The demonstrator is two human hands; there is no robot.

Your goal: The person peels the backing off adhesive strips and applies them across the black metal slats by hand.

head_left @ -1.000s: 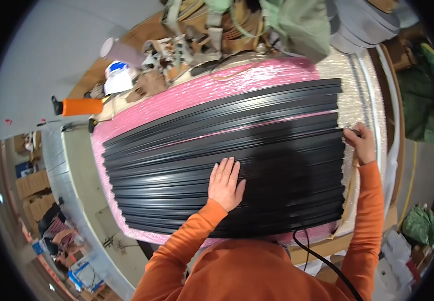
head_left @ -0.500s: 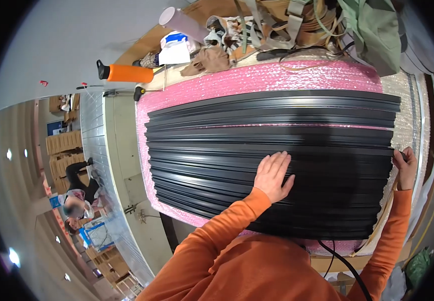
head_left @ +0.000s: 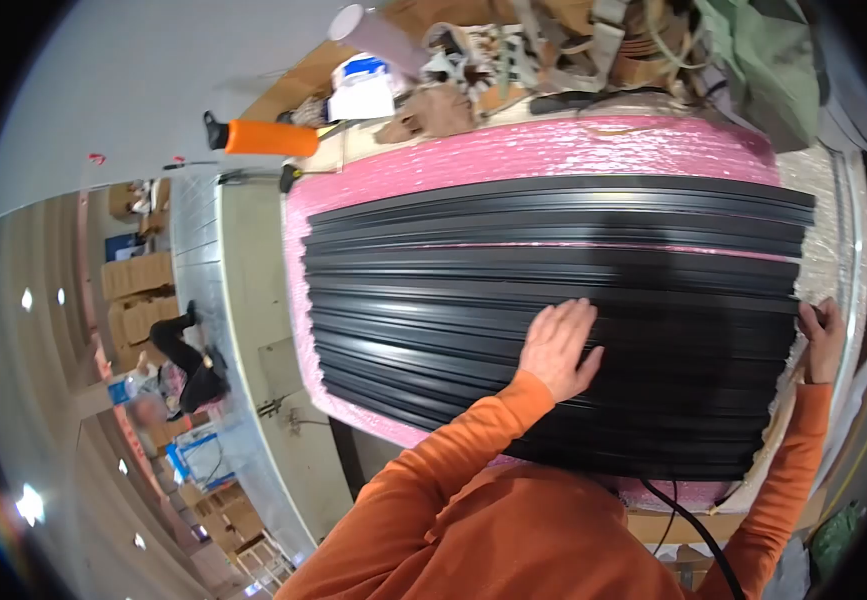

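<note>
Long black ribbed strips (head_left: 423, 310) lie side by side on pink bubble wrap (head_left: 513, 150). My left hand (head_left: 560, 350) rests palm down on the strips near the middle, fingers stretched out and the thumb apart. At the strips' right end is my right hand (head_left: 821, 340), its thumb and fingers drawn together beside the strip edge. What sits between those fingertips, if anything, is too small and dark to make out. A narrow pink gap shows between the far strips and the nearer ones.
Along the far side are an orange bottle (head_left: 273, 138), a pale tumbler (head_left: 378, 38), a brown cloth (head_left: 428, 115), straps and a green bag (head_left: 758, 70). A black cable (head_left: 693, 528) hangs by my body. Another person (head_left: 188, 370) is away to the left, near cardboard boxes (head_left: 138, 275).
The view has shifted slightly, so the table contents appear a little further right. My left hand stays flat on the strips, and my right hand remains at their right end.
</note>
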